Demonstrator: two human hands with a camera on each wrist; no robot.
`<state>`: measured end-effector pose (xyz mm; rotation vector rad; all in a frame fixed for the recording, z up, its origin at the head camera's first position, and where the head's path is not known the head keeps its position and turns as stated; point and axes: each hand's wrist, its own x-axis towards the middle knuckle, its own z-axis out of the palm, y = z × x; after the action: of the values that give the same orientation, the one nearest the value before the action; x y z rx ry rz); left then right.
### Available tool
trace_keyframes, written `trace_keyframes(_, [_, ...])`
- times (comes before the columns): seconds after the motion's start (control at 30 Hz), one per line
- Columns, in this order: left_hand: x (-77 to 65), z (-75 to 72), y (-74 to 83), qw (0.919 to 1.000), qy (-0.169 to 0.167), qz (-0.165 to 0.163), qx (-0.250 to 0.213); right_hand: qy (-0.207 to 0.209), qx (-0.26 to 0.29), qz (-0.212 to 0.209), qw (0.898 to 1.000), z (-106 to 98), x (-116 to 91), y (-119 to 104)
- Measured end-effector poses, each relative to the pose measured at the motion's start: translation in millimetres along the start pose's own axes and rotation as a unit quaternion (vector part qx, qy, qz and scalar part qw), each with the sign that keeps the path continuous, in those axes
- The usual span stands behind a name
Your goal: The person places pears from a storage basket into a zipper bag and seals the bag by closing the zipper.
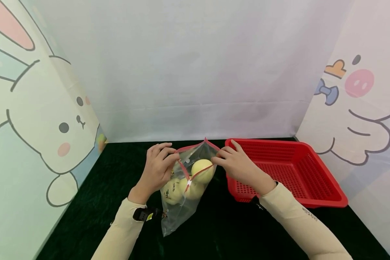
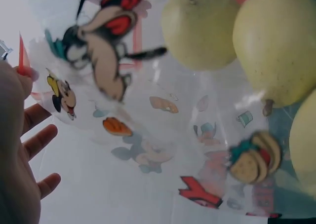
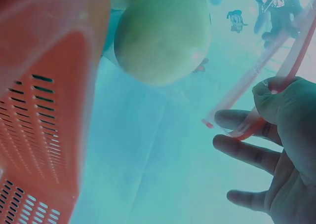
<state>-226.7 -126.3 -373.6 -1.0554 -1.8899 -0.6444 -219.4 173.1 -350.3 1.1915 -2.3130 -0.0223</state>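
Pinching one side each, your left hand [image 1: 156, 167] and right hand [image 1: 242, 166] had the bag [image 1: 183, 209] between them. Its length ran toward you.

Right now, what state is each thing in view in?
Clear zip bag: unzipped, mouth open
Pears: inside the bag, at least three visible
White zip slider: on the mouth's near side
Red plastic basket: upright, open-topped
Left fingers: pinching the bag's rim
Right fingers: pinching the bag's rim
Dark green cloth: spread out

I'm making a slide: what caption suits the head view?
Left hand and right hand pinch the red rim of a clear bag of yellow fruit, beside a red basket.
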Motion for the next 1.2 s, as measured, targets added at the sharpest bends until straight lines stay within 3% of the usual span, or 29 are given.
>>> trace_keyframes(0.27, [3.5,0.1,-1.8,0.9998,0.001,-0.011,0.016,0.041,0.035,-0.022,0.998,-3.6,7.7,12.7])
trace_keyframes(0.67, [10.6,3.7,-0.1,0.9996,0.001,-0.003,0.029,0.057,0.017,-0.018,0.998,-10.9,11.0,28.7])
trace_keyframes(1.2, [19.8,22.3,-4.8,0.9994,0.004,-0.018,0.030,0.097,0.019,-0.001,0.995,-10.4,21.5,39.2])
